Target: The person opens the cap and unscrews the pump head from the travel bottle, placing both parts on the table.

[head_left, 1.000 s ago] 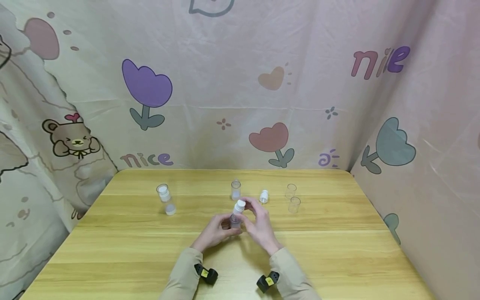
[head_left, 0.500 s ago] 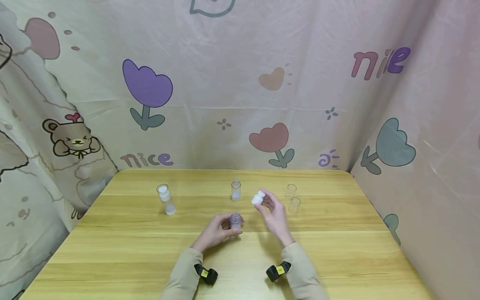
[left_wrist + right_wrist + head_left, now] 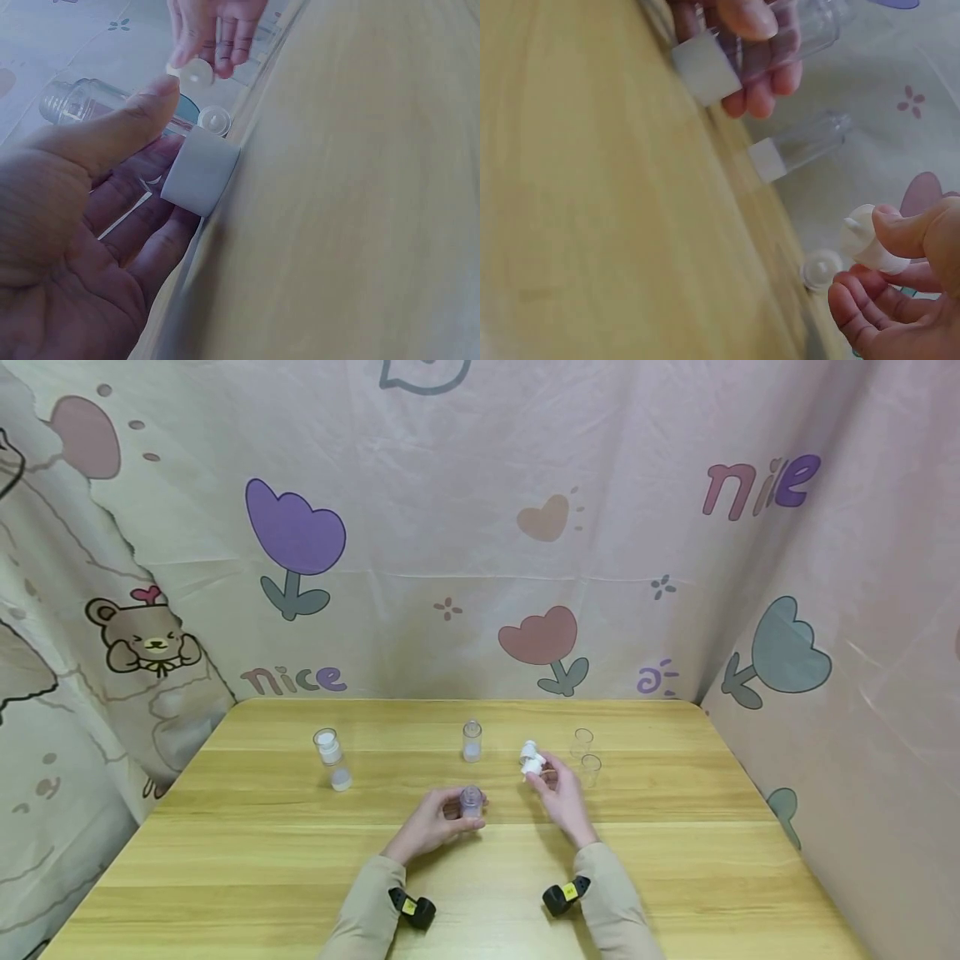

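My left hand [image 3: 429,823] grips a clear bottle [image 3: 471,803] with a white base [image 3: 201,171], thumb on one side and fingers on the other. The bottle stands upright on the table, its threaded neck uncovered. To the right, my right hand [image 3: 564,800] pinches a white pump top [image 3: 870,241] between thumb and fingers, just above the tabletop. Close behind it stands a second white pump top [image 3: 821,270]. Farther back in the middle is another clear bottle [image 3: 472,743] with a white base and bare neck.
At the left stands a taller clear bottle [image 3: 334,762] with a white pump top and clear cover. Two clear cylindrical covers, one at the back [image 3: 582,742] and one nearer [image 3: 592,768], stand right of my right hand. A patterned cloth [image 3: 405,635] hangs behind the wooden table [image 3: 660,877].
My right hand has lifted the pump top off the bottle in my left hand and carried it right, beside the other pump top. The left hand has stayed in place.
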The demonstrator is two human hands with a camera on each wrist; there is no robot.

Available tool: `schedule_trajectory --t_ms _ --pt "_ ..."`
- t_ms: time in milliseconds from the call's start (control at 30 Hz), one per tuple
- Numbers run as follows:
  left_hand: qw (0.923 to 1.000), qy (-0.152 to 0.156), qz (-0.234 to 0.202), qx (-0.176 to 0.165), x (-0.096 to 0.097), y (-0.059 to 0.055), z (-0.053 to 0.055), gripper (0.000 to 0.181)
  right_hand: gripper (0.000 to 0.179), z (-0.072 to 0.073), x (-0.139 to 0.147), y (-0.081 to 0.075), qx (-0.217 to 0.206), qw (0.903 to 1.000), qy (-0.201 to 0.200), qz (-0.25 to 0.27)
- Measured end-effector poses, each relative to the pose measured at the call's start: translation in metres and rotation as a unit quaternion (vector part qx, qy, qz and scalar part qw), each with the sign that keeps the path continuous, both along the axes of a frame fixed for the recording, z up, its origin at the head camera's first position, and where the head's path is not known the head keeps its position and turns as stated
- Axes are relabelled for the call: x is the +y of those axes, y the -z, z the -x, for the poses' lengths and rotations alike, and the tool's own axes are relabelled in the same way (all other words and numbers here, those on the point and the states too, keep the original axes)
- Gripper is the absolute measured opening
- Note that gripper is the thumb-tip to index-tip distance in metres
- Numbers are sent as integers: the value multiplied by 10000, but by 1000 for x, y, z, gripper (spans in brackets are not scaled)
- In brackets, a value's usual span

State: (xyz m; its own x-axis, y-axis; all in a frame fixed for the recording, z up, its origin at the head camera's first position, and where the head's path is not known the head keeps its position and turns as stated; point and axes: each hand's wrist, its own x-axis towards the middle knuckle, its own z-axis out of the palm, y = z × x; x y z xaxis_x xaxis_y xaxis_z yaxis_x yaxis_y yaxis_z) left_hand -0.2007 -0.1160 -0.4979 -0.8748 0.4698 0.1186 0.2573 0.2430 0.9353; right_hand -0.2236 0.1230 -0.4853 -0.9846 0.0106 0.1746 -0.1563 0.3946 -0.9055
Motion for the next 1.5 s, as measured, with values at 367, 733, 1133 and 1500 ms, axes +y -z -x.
schedule_trajectory --t_ms 367,733,1133,1500 --pt "10000 -19 43 17 0 0 0 39 41 2 4 10 -58 9965 81 -835" --pt "10000 1 30 43 0 1 0 39 44 0 7 10 -341 9926 50 -1167" --pt "10000 26 9 30 0 -1 0 39 48 0 8 16 -381 9911 170 -1261" --pt "10000 33 -20 16 0 0 0 40 41 2 8 23 -134 9916 291 -1255"
